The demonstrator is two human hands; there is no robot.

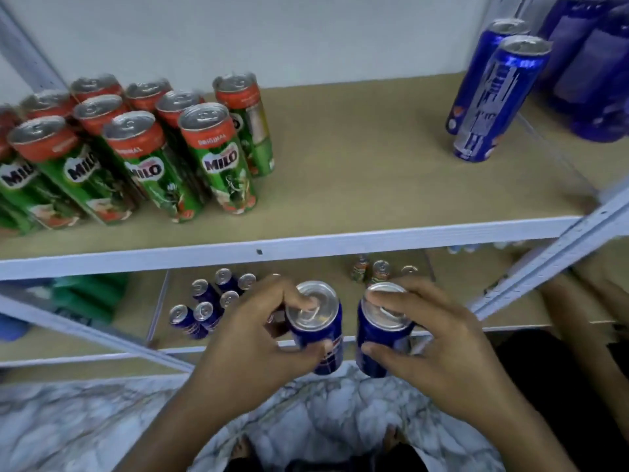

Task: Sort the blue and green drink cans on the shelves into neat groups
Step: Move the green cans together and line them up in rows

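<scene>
Blue cans are in both hands at once, one apiece, held upright in front of the shelving and below the edge of the upper shelf (306,245). The left hand (252,338) wraps its can (315,321) with the thumb low on the wall and the fingers curled over the rim and lid, while the right hand (439,338) pinches the second can (383,327) in the same way, thumb on the side and fingertips on the top. Gripping from above like this keeps the bases free, which suits setting each can straight down on a board. The two cans sit just beside each other but apart, so they probably travel as a pair to one spot. Behind the hands, on the lower shelf (452,291), a loose cluster of blue cans (207,304) stands, and a few green ones (377,271) stand apart to the right, though blur makes their count uncertain. Up on the upper shelf, the green Milo cans (143,148) are packed in tight rows at the left, and two tall blue cans (493,93) stand at the far right, with bare board between. That gap looks like the likely home for the carried pair, beside the blue ones, which would keep the colours separate.
</scene>
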